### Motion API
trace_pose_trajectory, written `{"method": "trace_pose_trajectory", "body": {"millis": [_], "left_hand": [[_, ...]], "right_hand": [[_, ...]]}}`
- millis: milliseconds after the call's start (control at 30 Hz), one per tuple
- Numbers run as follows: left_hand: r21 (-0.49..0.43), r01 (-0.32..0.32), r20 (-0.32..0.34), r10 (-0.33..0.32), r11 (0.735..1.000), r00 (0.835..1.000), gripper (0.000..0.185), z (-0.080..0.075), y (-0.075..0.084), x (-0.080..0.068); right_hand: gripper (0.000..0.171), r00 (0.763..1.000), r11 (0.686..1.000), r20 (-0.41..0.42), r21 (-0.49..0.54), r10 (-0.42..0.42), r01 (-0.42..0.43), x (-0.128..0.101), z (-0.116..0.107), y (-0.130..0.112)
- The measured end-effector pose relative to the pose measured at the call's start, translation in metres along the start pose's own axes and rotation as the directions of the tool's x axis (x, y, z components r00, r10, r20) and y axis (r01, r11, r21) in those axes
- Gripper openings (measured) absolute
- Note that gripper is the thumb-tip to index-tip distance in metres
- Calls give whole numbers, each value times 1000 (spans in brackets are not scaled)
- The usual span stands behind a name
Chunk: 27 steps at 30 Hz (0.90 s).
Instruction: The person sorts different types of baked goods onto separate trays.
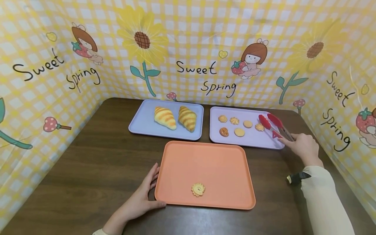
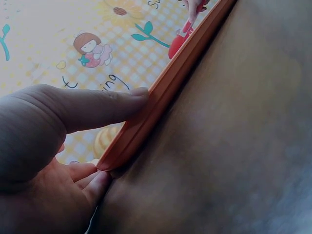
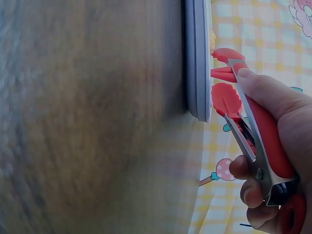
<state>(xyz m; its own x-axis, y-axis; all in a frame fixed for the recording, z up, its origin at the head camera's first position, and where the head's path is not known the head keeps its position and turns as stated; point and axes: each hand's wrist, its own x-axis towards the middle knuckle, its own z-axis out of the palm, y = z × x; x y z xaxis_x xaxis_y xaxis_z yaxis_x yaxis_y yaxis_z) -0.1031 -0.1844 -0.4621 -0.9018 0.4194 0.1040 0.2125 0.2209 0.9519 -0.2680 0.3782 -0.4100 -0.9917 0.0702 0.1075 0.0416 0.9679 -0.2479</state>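
My right hand (image 1: 304, 148) grips metal tongs (image 3: 261, 141) with red handle panels and red scalloped tips, its thumb along one arm. The spread tips hang over the right part of the lilac tray (image 1: 249, 141), close to a swirled cookie (image 1: 259, 127); whether they touch it I cannot tell. My left hand (image 1: 141, 199) rests against the near left corner of the orange tray (image 1: 205, 160), its thumb on the front wall (image 2: 141, 117) and its extended fingers along the left side. One round cookie with a toothed edge (image 1: 198, 189) lies on the orange tray near its front.
On the lilac tray are several more cookies (image 1: 239, 132), among them a pretzel-shaped one (image 1: 224, 132). A blue tray (image 1: 141, 125) at the back left bears two croissants (image 1: 165, 118) (image 1: 187, 119). Yellow checked cloth (image 1: 188, 39) stands around the dark wooden table (image 1: 88, 156).
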Motion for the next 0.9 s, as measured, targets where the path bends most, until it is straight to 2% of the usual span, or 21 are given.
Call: {"method": "trace_pose_trajectory", "body": {"millis": [400,600,800,900], "left_hand": [[4,6,1,-6,1000,1000,118,0,1,-1],[8,6,4,-6,1000,1000,118,0,1,0],[9,4,3,-4,1000,1000,118,0,0,0],[11,-11,-1,11,1000,1000,118,0,0,0]], "right_hand": [[85,1000,1000,-3,-3,8,-8,-6,-5,-2],[82,999,999,-28,-13,-38,38,-11,-9,-8],[82,996,996,-32,-7,-84,84,-22,-9,-24],[79,991,993,-69,-6,-116,116,-31,-8,-33]]}}
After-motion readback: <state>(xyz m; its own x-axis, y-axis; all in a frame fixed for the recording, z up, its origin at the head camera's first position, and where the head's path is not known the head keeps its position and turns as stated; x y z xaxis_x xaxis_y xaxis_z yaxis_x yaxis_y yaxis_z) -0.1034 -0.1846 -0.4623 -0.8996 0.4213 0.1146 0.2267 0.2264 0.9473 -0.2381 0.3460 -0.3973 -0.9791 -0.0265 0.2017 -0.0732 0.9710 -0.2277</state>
